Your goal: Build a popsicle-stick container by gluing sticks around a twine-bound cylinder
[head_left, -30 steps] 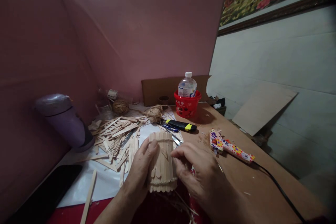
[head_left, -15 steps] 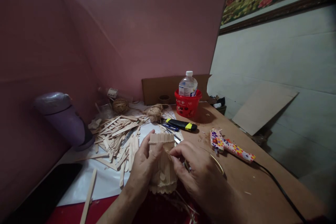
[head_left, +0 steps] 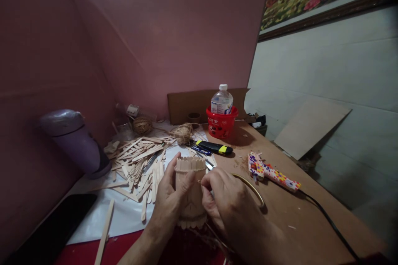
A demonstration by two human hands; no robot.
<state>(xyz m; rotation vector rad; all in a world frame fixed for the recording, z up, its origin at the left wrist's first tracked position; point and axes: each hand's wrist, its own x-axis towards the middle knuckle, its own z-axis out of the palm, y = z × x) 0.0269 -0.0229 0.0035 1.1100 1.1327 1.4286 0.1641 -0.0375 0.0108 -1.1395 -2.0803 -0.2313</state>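
A small cup-shaped holder made of craft sticks (head_left: pixel 193 186) stands upright between my hands, with twine around it near the top and bottom. My left hand (head_left: pixel 172 194) is closed round its left side, thumb across the front. At the right side, my right hand (head_left: pixel 225 198) pinches with thumb and forefinger close to the wall; a tiny pale tip shows there, but I cannot make out what it is. Under and beyond the right hand lie scissors, with a gold curved handle (head_left: pixel 253 189) and a metal blade (head_left: pixel 209 165) showing.
Loose craft sticks (head_left: pixel 141 161) are heaped at left beside a purple tumbler (head_left: pixel 76 140). Farther back are twine balls (head_left: pixel 182 133), a utility knife (head_left: pixel 214 147) and a red tub (head_left: pixel 221 126) holding a plastic bottle (head_left: pixel 222 101). A flowered glue gun (head_left: pixel 273 174) trails its cord at right.
The holder has turned and tilted a little in my left hand, so its top rim shows differently. My right hand has shifted slightly at its side, uncovering more of the gold handle.
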